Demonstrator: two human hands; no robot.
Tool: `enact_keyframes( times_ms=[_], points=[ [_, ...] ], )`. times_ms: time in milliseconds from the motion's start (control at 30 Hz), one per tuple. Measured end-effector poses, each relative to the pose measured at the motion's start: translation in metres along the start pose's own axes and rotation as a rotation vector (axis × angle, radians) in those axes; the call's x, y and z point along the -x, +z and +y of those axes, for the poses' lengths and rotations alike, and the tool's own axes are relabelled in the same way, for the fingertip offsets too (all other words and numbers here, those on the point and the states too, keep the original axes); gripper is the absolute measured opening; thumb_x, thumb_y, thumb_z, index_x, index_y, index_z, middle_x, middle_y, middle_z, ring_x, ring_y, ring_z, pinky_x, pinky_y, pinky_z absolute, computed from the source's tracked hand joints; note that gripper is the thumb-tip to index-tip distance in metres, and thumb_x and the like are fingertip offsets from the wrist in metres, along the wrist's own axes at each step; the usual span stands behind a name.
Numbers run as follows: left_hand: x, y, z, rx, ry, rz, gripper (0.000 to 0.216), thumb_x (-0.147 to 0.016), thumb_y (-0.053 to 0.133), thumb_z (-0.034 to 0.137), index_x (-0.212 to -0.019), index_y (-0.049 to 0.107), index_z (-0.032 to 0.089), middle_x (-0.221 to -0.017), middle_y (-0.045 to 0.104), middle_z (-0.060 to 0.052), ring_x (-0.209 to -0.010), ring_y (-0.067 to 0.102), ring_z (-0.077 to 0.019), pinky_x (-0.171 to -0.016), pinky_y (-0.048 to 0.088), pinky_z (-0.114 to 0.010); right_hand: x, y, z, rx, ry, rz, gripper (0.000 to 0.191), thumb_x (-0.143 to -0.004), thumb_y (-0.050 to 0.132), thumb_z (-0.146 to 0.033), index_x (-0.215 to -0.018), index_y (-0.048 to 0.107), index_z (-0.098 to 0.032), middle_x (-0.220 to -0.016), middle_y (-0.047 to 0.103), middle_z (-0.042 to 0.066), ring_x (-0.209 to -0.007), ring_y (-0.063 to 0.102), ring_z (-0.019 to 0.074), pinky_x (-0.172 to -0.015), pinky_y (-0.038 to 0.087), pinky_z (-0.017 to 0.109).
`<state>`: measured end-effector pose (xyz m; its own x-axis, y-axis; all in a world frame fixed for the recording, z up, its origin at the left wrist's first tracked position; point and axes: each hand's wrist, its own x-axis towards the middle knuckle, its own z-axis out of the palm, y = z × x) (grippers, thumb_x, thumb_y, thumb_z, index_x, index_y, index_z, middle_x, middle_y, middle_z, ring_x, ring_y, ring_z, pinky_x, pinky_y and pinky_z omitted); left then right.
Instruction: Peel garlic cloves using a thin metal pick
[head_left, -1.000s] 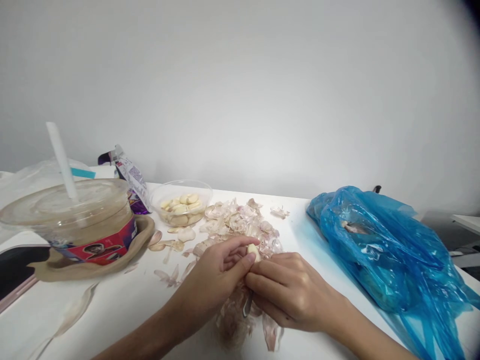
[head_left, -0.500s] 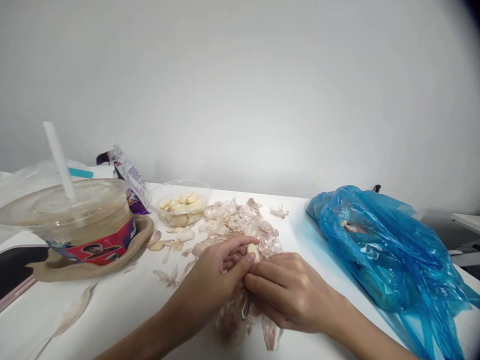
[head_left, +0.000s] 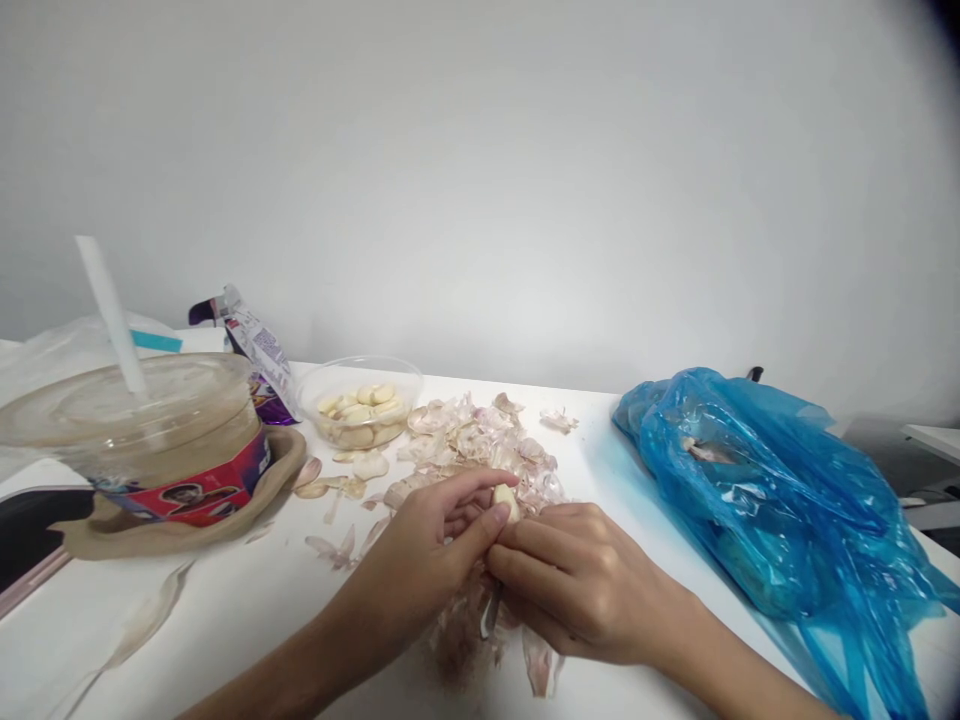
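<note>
My left hand (head_left: pixel 442 535) pinches a pale, peeled-looking garlic clove (head_left: pixel 505 498) between thumb and forefinger. Closed beside it, my right hand (head_left: pixel 577 570) has its fingertips against the clove's lower side. A slim metal utensil (head_left: pixel 490 612) is gripped in the right hand, with one end sticking out below the fingers; its other end is hidden, so I cannot tell its kind. Beyond both hands lies a heap of papery garlic skins (head_left: pixel 480 440), and more skins lie under them. A clear plastic bowl (head_left: pixel 315 380) of peeled cloves (head_left: pixel 364 410) stands behind the heap's left side.
On the left, a large lidded drink cup (head_left: pixel 187 440) with a white straw (head_left: pixel 111 315) sits in a cardboard holder (head_left: pixel 281 470). A purple snack wrapper (head_left: pixel 262 360) is behind it. At right lies a blue plastic bag (head_left: pixel 757 490). A wall (head_left: pixel 480 200) rises behind the white table.
Both hands keep almost the same pose around the clove. The utensil's exposed end has tilted slightly left, and the view has shifted a little.
</note>
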<state>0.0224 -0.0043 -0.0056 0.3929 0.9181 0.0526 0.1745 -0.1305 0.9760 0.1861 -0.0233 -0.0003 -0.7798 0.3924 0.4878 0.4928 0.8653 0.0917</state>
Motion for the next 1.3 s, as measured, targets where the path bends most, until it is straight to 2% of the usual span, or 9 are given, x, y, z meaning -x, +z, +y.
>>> enact_keyframes(
  times_ms=[200,467,667,1033,1300],
  points=[
    [-0.0008,0.0000,0.0001,-0.003,-0.021,-0.039,0.031,-0.078,0.053,0.031,-0.106,0.057,0.017,-0.081,0.066,-0.004,-0.081,0.061,-0.0208,-0.072,0.046,-0.029,0.0014,0.0007,0.0012,-0.005,-0.014,-0.035,0.026,-0.088,0.035,-0.016,-0.069,0.053,-0.014,-0.065,0.048,0.001,-0.053,0.034,0.0118,-0.048,0.026,0.026],
    [0.0009,-0.0004,0.0020,-0.011,-0.038,-0.050,0.029,-0.078,0.054,0.032,-0.103,0.057,0.018,-0.073,0.062,0.000,-0.073,0.059,-0.0180,-0.065,0.045,-0.026,0.0029,0.0011,-0.0001,0.001,-0.010,-0.043,0.026,-0.088,0.033,-0.016,-0.068,0.051,-0.015,-0.064,0.047,0.000,-0.052,0.035,0.0115,-0.047,0.026,0.026],
    [0.0006,0.0005,0.0043,0.016,-0.044,-0.041,0.030,-0.078,0.054,0.031,-0.104,0.057,0.017,-0.077,0.064,-0.001,-0.078,0.059,-0.0191,-0.070,0.045,-0.027,0.0025,0.0015,0.0006,-0.012,-0.014,-0.039,0.025,-0.088,0.035,-0.016,-0.068,0.051,-0.015,-0.065,0.048,0.000,-0.053,0.035,0.0114,-0.048,0.027,0.026],
    [0.0003,-0.0001,0.0060,0.075,-0.064,-0.011,0.035,-0.079,0.053,0.034,-0.110,0.056,0.017,-0.074,0.063,0.000,-0.077,0.059,-0.0172,-0.069,0.046,-0.026,0.0011,0.0000,0.0001,-0.008,-0.011,0.025,0.031,-0.089,0.032,-0.017,-0.070,0.056,-0.014,-0.062,0.048,0.001,-0.050,0.034,0.0117,-0.045,0.025,0.026],
    [0.0006,-0.0004,0.0076,0.091,-0.055,0.053,0.034,-0.079,0.053,0.033,-0.110,0.056,0.018,-0.078,0.066,-0.001,-0.079,0.061,-0.0174,-0.071,0.047,-0.026,-0.0019,-0.0027,0.0001,-0.005,0.000,0.120,0.022,-0.084,0.040,-0.012,-0.078,0.061,-0.010,-0.062,0.055,0.003,-0.050,0.038,0.0130,-0.043,0.027,0.027]
  ],
)
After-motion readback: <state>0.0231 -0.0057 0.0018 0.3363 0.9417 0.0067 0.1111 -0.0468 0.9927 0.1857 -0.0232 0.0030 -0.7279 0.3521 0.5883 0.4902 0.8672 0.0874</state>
